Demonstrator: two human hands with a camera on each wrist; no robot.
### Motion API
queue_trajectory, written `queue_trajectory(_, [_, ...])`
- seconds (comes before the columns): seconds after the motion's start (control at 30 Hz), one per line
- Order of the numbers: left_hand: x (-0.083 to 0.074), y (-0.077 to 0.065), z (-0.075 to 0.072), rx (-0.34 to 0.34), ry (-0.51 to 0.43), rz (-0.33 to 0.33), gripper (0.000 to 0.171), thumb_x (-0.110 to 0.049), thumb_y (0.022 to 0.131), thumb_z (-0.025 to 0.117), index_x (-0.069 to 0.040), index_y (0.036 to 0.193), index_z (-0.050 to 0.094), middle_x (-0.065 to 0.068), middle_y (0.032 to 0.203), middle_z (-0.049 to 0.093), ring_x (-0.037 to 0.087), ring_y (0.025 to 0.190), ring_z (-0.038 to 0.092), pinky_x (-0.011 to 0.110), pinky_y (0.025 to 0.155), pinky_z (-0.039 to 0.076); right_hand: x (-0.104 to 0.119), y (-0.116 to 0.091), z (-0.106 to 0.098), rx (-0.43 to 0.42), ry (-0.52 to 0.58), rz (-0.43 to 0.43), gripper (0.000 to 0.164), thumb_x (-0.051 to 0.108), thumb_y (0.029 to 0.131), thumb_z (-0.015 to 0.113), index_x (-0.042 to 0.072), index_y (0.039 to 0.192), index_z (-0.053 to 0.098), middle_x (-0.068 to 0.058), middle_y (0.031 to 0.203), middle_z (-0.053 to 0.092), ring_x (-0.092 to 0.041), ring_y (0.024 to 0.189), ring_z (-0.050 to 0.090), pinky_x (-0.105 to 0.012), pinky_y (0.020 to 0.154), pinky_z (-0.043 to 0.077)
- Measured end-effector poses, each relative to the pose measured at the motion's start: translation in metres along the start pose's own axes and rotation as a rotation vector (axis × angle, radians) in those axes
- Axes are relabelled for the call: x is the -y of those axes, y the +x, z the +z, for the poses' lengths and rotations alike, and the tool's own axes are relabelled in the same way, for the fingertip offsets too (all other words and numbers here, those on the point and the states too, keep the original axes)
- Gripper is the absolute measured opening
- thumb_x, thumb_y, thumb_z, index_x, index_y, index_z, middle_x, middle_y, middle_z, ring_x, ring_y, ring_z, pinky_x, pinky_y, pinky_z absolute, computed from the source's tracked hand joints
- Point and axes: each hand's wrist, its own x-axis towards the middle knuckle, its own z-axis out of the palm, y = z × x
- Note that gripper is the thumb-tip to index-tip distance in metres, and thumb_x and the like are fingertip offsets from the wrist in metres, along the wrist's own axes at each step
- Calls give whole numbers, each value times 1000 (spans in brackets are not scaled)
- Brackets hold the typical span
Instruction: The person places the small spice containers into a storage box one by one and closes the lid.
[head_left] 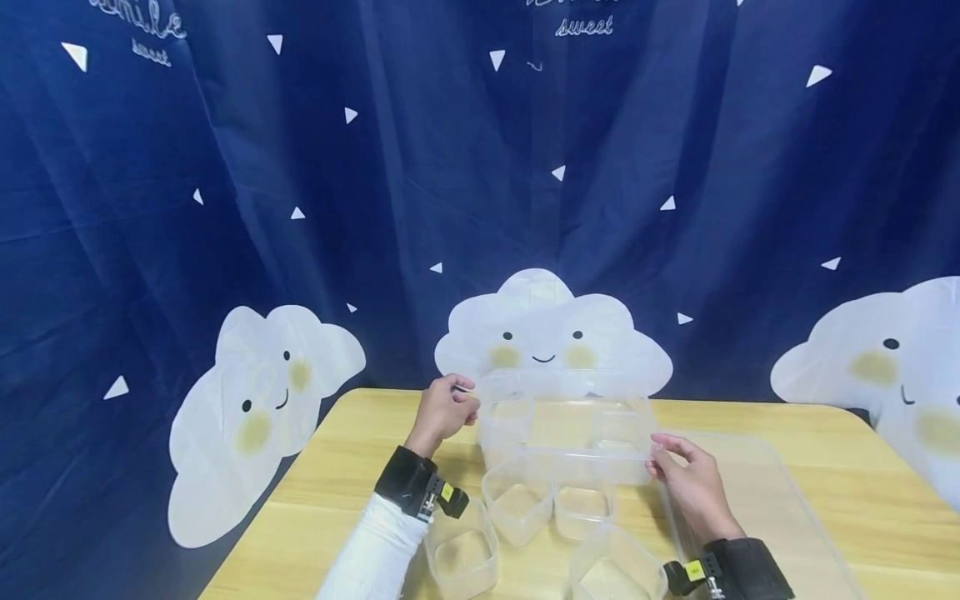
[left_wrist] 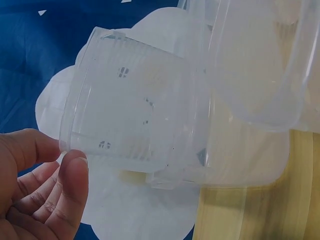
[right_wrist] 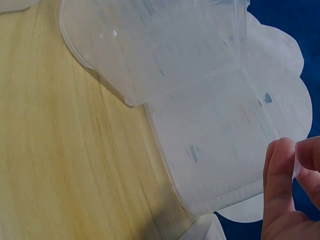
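Note:
A large clear plastic box (head_left: 633,470) stands toward the back of the table with its mouth up. At its left end my left hand (head_left: 446,407) pinches the rim between thumb and fingertip, as the left wrist view shows close up. My right hand (head_left: 692,482) pinches the rim at the opposite end; in the right wrist view the fingers (right_wrist: 280,172) grip the edge. Smaller clear containers, one on the left (head_left: 507,423) and one on the right (head_left: 617,429), show through the box's walls.
Several small clear containers stand before the box: a front-left one (head_left: 461,562), a middle one (head_left: 517,510), a squarish one (head_left: 585,512) and a front-right one (head_left: 615,575). A flat translucent lid (head_left: 772,508) lies at right, partly under the right arm. Behind the table hangs a blue curtain (head_left: 465,167).

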Motion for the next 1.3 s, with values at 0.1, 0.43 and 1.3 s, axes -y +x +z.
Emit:
queue_trajectory(0.1, [-1, 3, 0, 4, 3, 9, 25, -1, 83, 68, 1, 107, 62, 3, 68, 67, 21, 59, 67, 28, 55, 54, 1, 1, -1, -2, -7, -6, 38, 9, 100, 50, -10, 133, 49, -25, 130, 46, -2, 79, 61, -18, 75, 53])
queue_trajectory(0.43, [-2, 9, 2, 24, -21, 16, 24, -1, 82, 67, 1, 106, 62, 5, 70, 69, 19, 59, 67, 28, 56, 55, 5, 5, -4, -19, -11, -22, 38, 10, 101, 51, -10, 132, 49, -25, 127, 48, -2, 78, 60, -17, 74, 53])
queue_trajectory(1.3, [17, 1, 15, 57, -9, 7, 25, 1, 80, 68, 1, 105, 62, 5, 69, 67, 17, 57, 66, 31, 59, 57, -3, 3, -5, 15, -5, 12, 38, 8, 100, 49, -10, 133, 48, -28, 134, 45, -4, 79, 63, -19, 75, 54])
